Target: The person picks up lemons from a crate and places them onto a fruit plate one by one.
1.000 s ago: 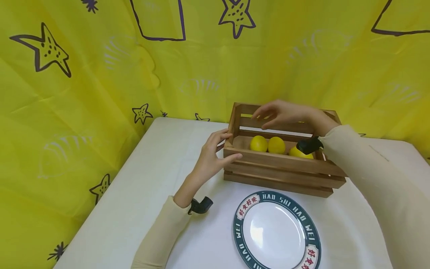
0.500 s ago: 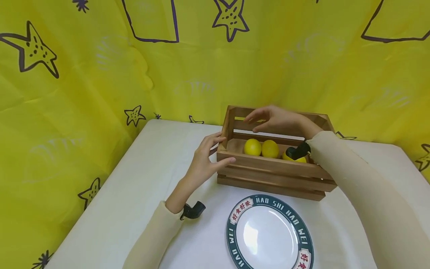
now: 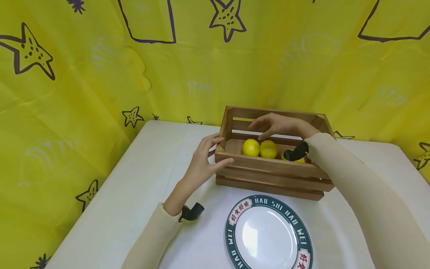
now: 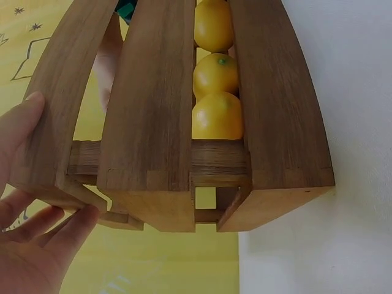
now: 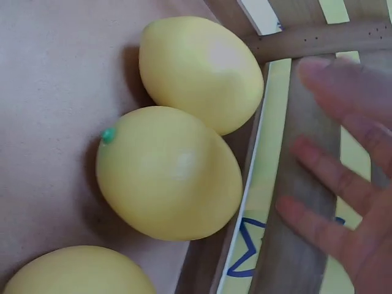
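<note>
A slatted wooden crate stands at the back of the white table, with three yellow lemons on its floor. Two lemons lie side by side; the third is mostly hidden behind the right wrist camera. My left hand grips the crate's left end, thumb on the front top slat and fingers on the end post; in the left wrist view this hand clasps the crate. My right hand hovers inside the crate above the lemons, fingers spread and holding nothing, close to the nearest lemon.
A white plate with a dark green lettered rim lies on the table in front of the crate. A yellow cloth with star drawings hangs close behind and to the left. The white tabletop extends to the left of the crate.
My right hand has dropped from above the crate's back rail down into the crate, nearer the lemons. The left hand has kept its hold on the crate's end.
</note>
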Tool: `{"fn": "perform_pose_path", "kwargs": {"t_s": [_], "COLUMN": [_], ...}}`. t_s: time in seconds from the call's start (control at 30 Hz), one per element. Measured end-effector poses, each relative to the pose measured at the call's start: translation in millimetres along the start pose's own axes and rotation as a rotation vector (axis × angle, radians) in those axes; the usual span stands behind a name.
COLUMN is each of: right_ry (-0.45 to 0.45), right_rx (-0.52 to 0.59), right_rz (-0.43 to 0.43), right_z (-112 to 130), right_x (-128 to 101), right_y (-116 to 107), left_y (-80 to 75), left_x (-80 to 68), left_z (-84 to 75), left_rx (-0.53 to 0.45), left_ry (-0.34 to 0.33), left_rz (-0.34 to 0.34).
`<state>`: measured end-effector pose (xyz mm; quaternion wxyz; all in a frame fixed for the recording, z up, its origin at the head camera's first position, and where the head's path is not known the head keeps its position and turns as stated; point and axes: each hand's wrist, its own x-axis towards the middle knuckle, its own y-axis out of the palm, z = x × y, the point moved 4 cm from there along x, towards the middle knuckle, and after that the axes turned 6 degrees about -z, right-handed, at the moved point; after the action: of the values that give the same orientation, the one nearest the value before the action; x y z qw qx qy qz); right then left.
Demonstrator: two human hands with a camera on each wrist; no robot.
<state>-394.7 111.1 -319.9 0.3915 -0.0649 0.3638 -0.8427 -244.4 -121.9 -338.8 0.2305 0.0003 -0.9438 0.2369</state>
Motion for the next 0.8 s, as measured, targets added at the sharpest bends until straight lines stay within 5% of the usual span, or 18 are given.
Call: {"fn": "perform_pose_path", "kwargs": {"t_s": [0.5, 0.8], "right_ry": [0.122, 0.322], "right_rx": [-0.215, 0.003], "right_rz": [0.155, 0.235], "right_z": [-13, -25], "right_x": [-10, -18], "right_y": [1, 11], "left_y": [1.2, 3.4], "left_x": [-0.3, -1.3], "left_z": [0.5, 1.5], "left_rx": [-0.007, -0.011], "left_ry": [0.011, 0.008], "left_rz": [-0.018, -0.014]}}
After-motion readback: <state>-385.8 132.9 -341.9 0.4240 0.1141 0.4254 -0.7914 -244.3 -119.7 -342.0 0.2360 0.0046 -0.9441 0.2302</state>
